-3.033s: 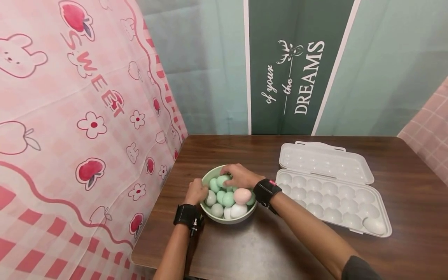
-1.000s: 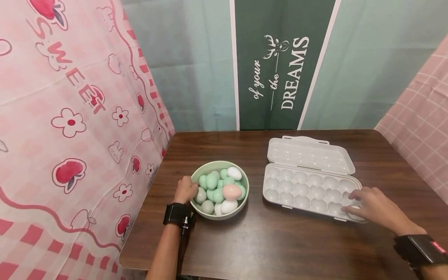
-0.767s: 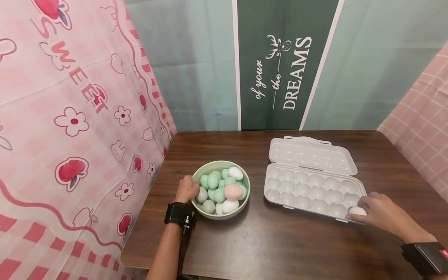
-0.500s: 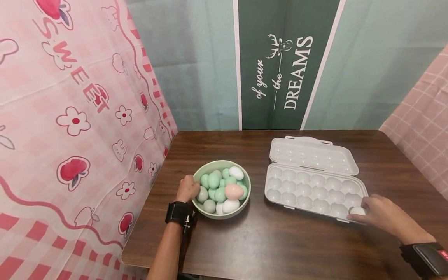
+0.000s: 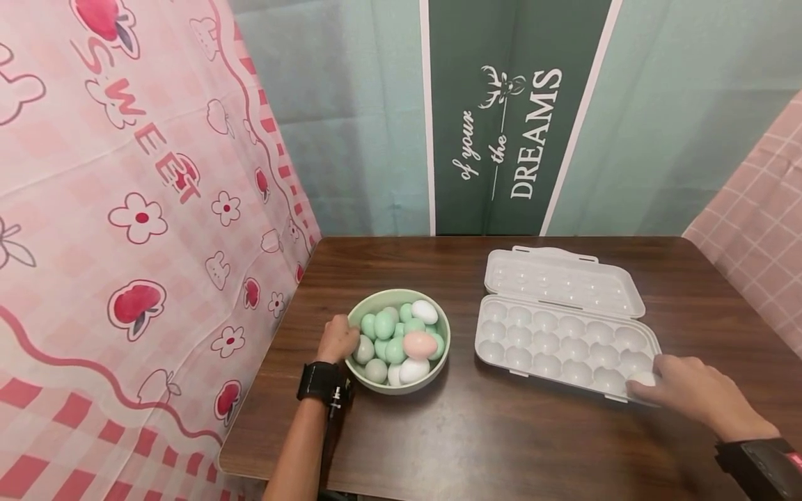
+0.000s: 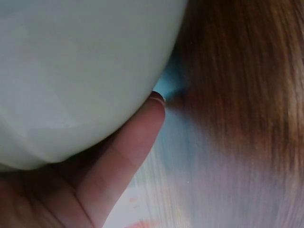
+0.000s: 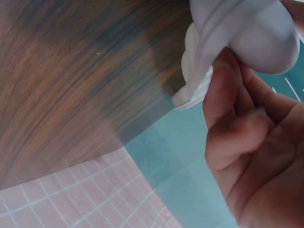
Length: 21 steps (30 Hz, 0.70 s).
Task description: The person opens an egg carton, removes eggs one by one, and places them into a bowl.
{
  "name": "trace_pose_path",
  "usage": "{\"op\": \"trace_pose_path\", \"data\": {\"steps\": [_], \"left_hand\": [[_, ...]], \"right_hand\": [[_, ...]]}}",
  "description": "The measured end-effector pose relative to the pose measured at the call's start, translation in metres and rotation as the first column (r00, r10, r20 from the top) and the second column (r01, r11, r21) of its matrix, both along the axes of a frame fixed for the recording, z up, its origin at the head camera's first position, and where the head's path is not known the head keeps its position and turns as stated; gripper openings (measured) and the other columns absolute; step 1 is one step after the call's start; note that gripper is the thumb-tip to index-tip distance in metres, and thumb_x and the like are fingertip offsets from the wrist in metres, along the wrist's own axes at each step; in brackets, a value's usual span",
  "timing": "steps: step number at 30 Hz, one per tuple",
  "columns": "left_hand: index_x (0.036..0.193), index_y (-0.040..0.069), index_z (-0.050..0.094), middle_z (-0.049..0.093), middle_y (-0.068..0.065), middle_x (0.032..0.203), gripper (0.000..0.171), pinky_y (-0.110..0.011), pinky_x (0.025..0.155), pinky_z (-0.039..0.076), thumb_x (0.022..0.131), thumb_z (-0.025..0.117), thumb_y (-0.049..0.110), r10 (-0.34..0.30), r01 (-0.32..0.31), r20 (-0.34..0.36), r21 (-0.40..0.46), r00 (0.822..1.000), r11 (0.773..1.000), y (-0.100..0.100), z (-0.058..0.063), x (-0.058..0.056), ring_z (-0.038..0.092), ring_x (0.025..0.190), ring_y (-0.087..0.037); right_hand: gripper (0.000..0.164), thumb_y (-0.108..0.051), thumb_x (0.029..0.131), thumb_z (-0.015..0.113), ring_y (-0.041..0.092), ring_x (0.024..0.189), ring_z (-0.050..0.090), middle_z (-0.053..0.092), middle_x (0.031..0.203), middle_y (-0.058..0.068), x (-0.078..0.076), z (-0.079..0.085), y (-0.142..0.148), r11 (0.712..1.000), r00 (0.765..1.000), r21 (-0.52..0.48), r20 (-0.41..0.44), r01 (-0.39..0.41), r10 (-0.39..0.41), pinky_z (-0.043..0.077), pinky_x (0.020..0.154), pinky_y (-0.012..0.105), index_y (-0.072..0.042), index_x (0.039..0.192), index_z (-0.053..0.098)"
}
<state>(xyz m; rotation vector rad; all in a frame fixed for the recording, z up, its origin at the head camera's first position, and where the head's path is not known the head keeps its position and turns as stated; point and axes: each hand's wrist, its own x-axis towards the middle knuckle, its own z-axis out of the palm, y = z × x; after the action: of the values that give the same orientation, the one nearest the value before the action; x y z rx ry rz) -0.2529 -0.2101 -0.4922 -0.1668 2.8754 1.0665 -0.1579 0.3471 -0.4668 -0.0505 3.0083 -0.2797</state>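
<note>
My left hand (image 5: 339, 339) grips the left rim of a pale green bowl (image 5: 401, 392); in the left wrist view a finger (image 6: 128, 147) lies along the bowl's outer wall (image 6: 80, 71). Inside are green, grey and white eggs, with a pink egg (image 5: 420, 345) on top. My right hand (image 5: 698, 390) pinches a white egg (image 5: 644, 381) at the near right corner of a white egg tray (image 5: 564, 381). The right wrist view shows the egg (image 7: 266, 40) close above the tray's edge (image 7: 202, 71), fingers beside it. Part of the egg is hidden behind the hand.
The tray's hinged lid (image 5: 564, 278) lies folded back on the far side. Everything stands on a dark wooden table (image 5: 476, 438). A pink printed cloth (image 5: 156, 278) hangs at the left, a green curtain (image 5: 370, 139) behind, and a pink checked cloth (image 5: 758, 188) at the right.
Three seconds ago my right hand was in the bowl; it has moved right to the tray's corner and pinches the white egg there. My left hand has stayed at the bowl's rim.
</note>
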Motion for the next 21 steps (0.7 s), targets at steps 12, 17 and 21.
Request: {"op": "trace_pose_path", "data": {"steps": [12,17,21], "left_hand": [[0.087,-0.003,0.061,0.059,-0.012,0.075,0.021,-0.029,0.059,0.044,0.087,0.047,0.012,0.014,-0.014,-0.005,-0.003,1.0,1.0,0.001,0.001,-0.002,0.056,0.069,-0.022],[0.086,-0.003,0.061,0.059,-0.011,0.073,0.021,-0.029,0.058,0.045,0.087,0.047,0.012,0.01,-0.01,0.006,-0.006,1.0,1.0,0.001,0.0,-0.001,0.057,0.068,-0.021],[0.089,-0.004,0.061,0.059,-0.013,0.074,0.021,-0.03,0.058,0.045,0.087,0.047,0.011,0.008,-0.008,0.001,-0.004,1.0,1.0,0.001,-0.001,-0.001,0.057,0.069,-0.022]], "right_hand": [[0.05,-0.015,0.057,0.083,-0.018,0.085,0.029,0.061,0.095,0.022,-0.009,0.001,-0.005,0.957,0.874,-0.253,-0.486,-0.142,0.001,0.029,0.059,0.023,-0.005,0.102,0.063],[0.051,-0.008,0.058,0.078,0.013,0.084,0.04,0.056,0.095,0.022,-0.02,0.004,-0.024,0.943,0.888,-0.296,-0.46,-0.153,0.0,0.027,0.061,0.023,0.002,0.104,0.057],[0.05,-0.004,0.059,0.076,0.025,0.082,0.044,0.057,0.094,0.022,-0.036,0.007,-0.056,0.914,0.872,-0.335,-0.488,-0.23,0.041,0.029,0.064,0.023,0.003,0.104,0.055]]}}
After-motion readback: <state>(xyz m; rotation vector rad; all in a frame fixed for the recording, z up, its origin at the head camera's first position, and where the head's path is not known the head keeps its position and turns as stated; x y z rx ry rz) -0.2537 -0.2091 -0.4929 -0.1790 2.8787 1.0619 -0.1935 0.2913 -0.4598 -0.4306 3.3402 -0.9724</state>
